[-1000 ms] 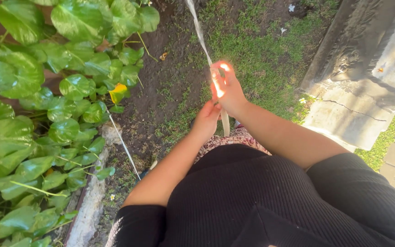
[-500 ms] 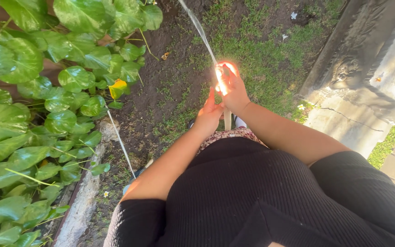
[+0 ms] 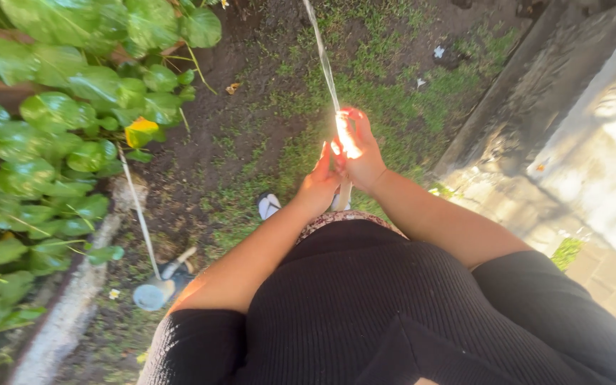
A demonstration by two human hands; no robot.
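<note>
Inspector A: We record 2 hands raised together in front of the body. Our right hand [image 3: 362, 151] is closed around a thin pale stick [image 3: 324, 64]; the sunlit glare at the grip hides how the fingers lie.

Inspector B: Agreed. Our left hand [image 3: 320, 187] sits just beside and below it, fingers up against the same stick. Whether it fully grips, we cannot tell.

Inspector A: Location of the stick: it runs from the hands up and away to the top edge of view, over a patch of grass [image 3: 386, 100] and bare soil [image 3: 244, 121]. A short length shows below the hands.

Inspector B: Surroundings: broad green leaves [image 3: 58, 142] on the left, 1 yellow leaf [image 3: 141, 132] among them, a stone kerb [image 3: 529, 93] on the right, and a sandalled toe [image 3: 269, 205] near the left forearm.
</note>
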